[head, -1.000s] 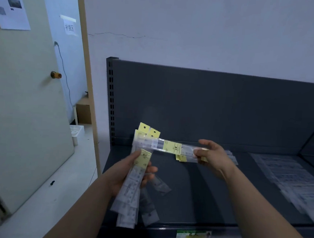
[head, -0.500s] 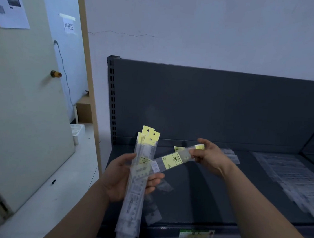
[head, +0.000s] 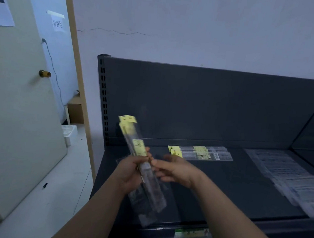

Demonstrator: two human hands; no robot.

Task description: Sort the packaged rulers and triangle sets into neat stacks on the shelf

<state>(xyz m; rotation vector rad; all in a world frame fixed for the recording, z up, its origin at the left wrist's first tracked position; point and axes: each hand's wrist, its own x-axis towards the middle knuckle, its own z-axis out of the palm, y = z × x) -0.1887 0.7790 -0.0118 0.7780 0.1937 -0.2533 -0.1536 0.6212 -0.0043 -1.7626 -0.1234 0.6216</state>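
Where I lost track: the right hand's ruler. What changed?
The right hand carried its ruler leftward into the ruler bundle gripped by the left hand, and now touches that bundle. The rear pile and the clear packs at right stayed put.

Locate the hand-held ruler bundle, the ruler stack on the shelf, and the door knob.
hand-held ruler bundle [head: 138,149]: head view, on its yellow label.
ruler stack [head: 204,154]: head view, on its middle label.
door knob [head: 44,73]: head view, on its brass face.
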